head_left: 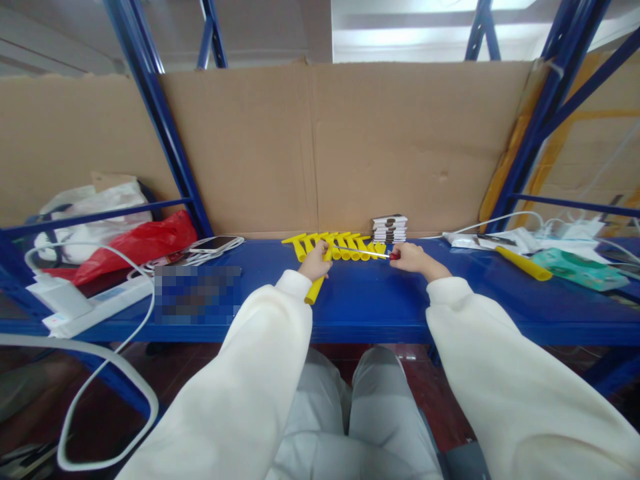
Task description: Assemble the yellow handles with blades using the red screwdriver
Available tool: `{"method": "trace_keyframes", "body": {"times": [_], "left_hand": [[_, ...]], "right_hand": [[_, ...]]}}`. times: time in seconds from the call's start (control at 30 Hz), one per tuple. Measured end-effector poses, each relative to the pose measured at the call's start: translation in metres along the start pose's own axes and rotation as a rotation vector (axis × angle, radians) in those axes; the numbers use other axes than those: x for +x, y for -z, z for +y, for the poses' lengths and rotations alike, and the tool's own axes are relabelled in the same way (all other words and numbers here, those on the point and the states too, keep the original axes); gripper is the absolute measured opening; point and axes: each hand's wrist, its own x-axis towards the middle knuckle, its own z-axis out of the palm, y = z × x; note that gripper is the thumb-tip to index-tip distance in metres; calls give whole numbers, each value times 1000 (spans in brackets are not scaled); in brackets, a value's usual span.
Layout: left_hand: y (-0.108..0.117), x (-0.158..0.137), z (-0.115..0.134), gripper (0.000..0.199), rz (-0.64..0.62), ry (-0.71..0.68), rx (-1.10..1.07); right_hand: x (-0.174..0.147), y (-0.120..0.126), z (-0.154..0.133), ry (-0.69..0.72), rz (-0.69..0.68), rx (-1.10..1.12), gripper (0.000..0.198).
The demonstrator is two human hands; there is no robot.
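Note:
My left hand is closed round a yellow T-shaped handle, whose hollow-looking lower end points toward me. In my right hand is a screwdriver with a red handle and a long metal shaft. The shaft lies level and reaches left to the head of the yellow piece at my left fingers; whether the tip touches a screw is too small to tell. Behind my hands, several more yellow T-shaped handles lie side by side in a row on the blue shelf.
A stack of small printed boxes stands behind the row. Left are a phone, cables, a white power strip and a red bag. At right lie another yellow piece and a green packet. Cardboard closes the back.

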Motion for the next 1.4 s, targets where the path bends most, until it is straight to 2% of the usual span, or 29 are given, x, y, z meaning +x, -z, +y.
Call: {"method": "trace_keyframes", "body": {"times": [0.27, 0.53, 0.63, 0.77, 0.93, 1.1, 1.27, 1.4], "left_hand": [[0, 0, 0, 51, 2, 8, 3], [1, -1, 1, 48, -2, -3, 10], [1, -1, 1, 46, -18, -1, 22], [1, -1, 1, 46, -13, -4, 15], [0, 0, 0, 49, -19, -10, 12], [-1, 2, -2, 51, -5, -19, -1], [-2, 4, -5, 50, -12, -25, 6], [-1, 5, -5, 49, -25, -20, 11]], "right_hand": [[3, -6, 5, 48, 48, 5, 12], [1, -2, 1, -12, 14, -32, 9], [1, -4, 0, -7, 46, -50, 13], [1, -4, 0, 6, 11, -20, 16], [1, -2, 0, -25, 0, -24, 11], [1, -3, 1, 23, 45, -30, 10], [-1, -1, -3, 36, 4, -52, 5], [-4, 3, -3, 29, -39, 28, 9]]}}
